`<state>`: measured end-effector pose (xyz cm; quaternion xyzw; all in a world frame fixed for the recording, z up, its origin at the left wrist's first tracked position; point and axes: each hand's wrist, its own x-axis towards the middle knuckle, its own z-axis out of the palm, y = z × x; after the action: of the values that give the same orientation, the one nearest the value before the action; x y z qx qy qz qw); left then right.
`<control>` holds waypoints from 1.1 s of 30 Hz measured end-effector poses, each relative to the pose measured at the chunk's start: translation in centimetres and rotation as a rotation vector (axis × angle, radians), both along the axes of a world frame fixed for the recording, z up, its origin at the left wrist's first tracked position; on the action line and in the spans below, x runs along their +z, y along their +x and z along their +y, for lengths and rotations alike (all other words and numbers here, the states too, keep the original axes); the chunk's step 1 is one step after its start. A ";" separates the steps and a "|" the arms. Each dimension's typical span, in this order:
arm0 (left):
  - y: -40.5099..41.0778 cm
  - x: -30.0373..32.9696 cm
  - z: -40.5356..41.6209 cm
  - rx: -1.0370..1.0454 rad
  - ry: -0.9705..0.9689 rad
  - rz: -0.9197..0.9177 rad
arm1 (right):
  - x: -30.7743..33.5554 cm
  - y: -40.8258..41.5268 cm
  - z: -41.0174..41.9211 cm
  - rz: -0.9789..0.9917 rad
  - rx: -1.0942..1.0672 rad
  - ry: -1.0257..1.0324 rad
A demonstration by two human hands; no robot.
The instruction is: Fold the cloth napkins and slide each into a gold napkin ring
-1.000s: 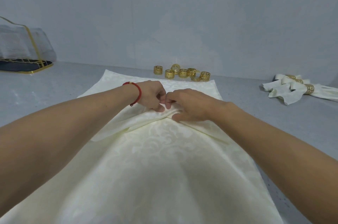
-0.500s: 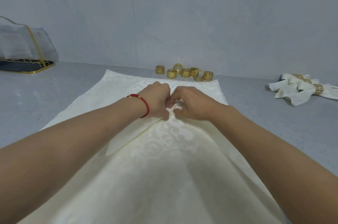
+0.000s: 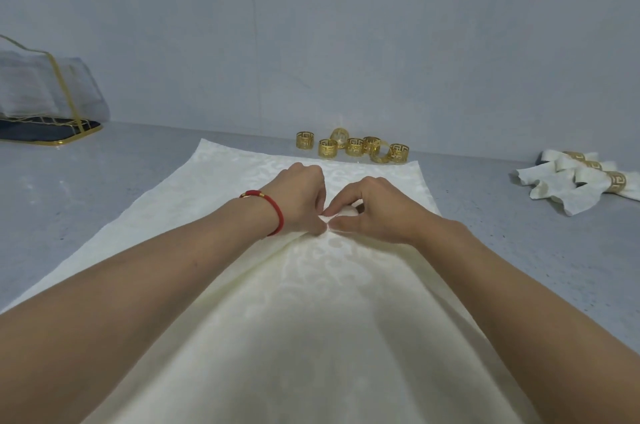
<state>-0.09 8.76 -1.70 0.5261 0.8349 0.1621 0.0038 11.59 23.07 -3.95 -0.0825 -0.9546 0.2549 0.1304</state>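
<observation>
Your left hand (image 3: pixel 300 195), a red cord bracelet (image 3: pixel 273 212) on its wrist, and your right hand (image 3: pixel 370 210) meet knuckle to knuckle, each pinching a raised fold of the cream damask napkin (image 3: pixel 311 319), whose glossy woven scrollwork spreads flat over the speckled grey counter (image 3: pixel 104 188). Just beyond the napkin's far edge sits a cluster of fretwork gold rings (image 3: pixel 353 146); well off to the napkin's right lie finished napkins (image 3: pixel 581 181), ruffled and banded in gold.
</observation>
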 end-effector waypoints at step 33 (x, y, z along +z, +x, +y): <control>-2.7 -3.0 -1.0 0.282 0.179 0.198 | 1.1 1.8 7.1 0.635 -0.630 -0.424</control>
<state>-2.74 7.81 -4.73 0.4157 0.8788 0.1819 -0.1478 13.35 30.14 -2.83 -0.3101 -0.7234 0.4043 0.4659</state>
